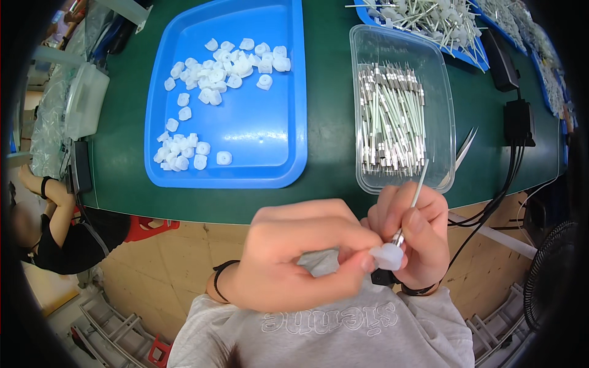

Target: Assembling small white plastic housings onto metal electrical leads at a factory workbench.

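Note:
My right hand (420, 230) pinches a thin pale rod with a metal end (421, 183), which slants up and slightly right out of the fingers. At the rod's lower, metal end is a small white plastic cap (388, 256). The thumb and forefinger of my left hand (300, 251) close on this cap from the left. Whether the metal end sits fully inside the cap, I cannot tell. Both hands are just off the table's near edge, in front of a clear plastic box (450, 116) holding many similar rods (392, 119).
A blue tray (251, 141) with loose white caps (215, 70) lies on the green table (331, 122). Tweezers (466, 147) rest right of the clear box. Farther back, another blue tray (485, 58) holds capped rods. Black cables (506, 190) hang at right; a person (61, 227) sits at left.

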Action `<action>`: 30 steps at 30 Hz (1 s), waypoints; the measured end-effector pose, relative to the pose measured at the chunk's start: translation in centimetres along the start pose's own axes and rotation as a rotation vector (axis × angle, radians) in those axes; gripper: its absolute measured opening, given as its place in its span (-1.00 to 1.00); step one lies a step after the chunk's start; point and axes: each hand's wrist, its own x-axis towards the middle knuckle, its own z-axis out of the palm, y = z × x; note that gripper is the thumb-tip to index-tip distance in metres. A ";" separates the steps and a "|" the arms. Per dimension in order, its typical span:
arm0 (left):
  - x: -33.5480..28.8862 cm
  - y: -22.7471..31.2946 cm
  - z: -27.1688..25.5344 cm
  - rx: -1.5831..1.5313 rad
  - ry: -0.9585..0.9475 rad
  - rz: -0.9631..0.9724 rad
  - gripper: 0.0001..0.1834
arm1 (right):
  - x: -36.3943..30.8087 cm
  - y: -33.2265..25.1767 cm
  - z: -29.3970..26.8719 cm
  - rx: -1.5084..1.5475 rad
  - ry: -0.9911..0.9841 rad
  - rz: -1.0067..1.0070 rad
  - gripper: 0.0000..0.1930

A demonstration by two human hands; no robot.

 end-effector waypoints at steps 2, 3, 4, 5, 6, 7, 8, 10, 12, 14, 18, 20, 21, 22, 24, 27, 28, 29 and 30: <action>-0.1 0.0 0.1 -0.042 0.002 0.029 -0.86 | -0.1 -0.3 0.3 0.001 -0.012 0.029 -0.90; -0.4 0.1 0.3 -0.100 0.046 0.017 -0.87 | -0.2 -0.4 0.5 -0.007 -0.011 0.033 -0.90; -0.5 0.1 0.5 -0.161 0.086 0.006 -0.87 | -0.2 -0.5 0.6 -0.016 -0.007 0.034 -0.90; -0.3 0.3 0.5 -0.160 0.084 0.003 -0.88 | -0.2 -0.6 0.6 -0.007 -0.009 0.040 -0.90; -0.2 0.5 0.5 -0.158 0.082 -0.001 -0.88 | -0.2 -0.6 0.6 0.003 -0.011 0.047 -0.90; -0.1 0.7 0.4 -0.158 0.080 -0.006 -0.89 | -0.2 -0.6 0.7 0.012 -0.011 0.054 -0.90; -0.1 0.5 0.3 -0.109 0.062 0.018 -0.89 | -0.1 -0.7 0.7 0.018 -0.013 0.056 -0.90; 0.0 0.0 0.0 -0.011 0.025 0.067 -0.89 | -0.1 -0.6 0.6 0.029 -0.016 0.061 -0.91; 0.0 0.2 -0.1 0.071 0.026 0.058 -0.89 | 0.0 -0.5 0.4 -0.005 -0.035 0.033 -0.92; -0.1 0.2 -0.3 0.142 0.034 0.054 -0.89 | 0.1 -0.4 0.2 -0.059 -0.045 -0.002 -0.93; -0.3 -0.3 -0.2 0.211 0.064 0.101 -0.90 | 0.0 0.3 0.7 -0.116 -0.033 -0.117 -0.92; -0.3 -0.4 -0.2 0.210 0.060 0.111 -0.90 | -0.1 0.2 0.9 -0.133 -0.032 -0.155 -0.90; -0.3 -0.4 -0.4 0.207 0.043 0.097 -0.91 | -0.2 0.2 0.9 -0.155 -0.034 -0.158 -0.90; -0.1 -0.4 -0.4 0.207 0.023 0.091 -0.91 | -0.2 0.0 0.8 -0.180 -0.041 -0.169 -0.89; 0.0 -0.4 0.0 0.262 0.050 0.126 -0.90 | -0.3 -0.6 0.9 -0.192 -0.024 -0.133 -0.89; -0.3 -0.4 0.1 0.374 0.082 0.172 -0.85 | 0.3 -2.7 1.3 -0.363 -0.080 -0.013 -0.89; -0.3 -0.3 0.0 0.407 0.089 0.190 -0.84 | 0.8 -3.8 1.6 -0.453 -0.104 0.037 -0.89; -0.2 -0.1 -0.1 0.481 0.130 0.195 -0.83 | 1.4 -4.8 1.9 -0.502 -0.116 0.065 -0.90; 0.0 0.1 -0.4 0.579 0.199 0.185 -0.83 | 1.9 -5.7 2.2 -0.563 -0.065 0.045 -0.90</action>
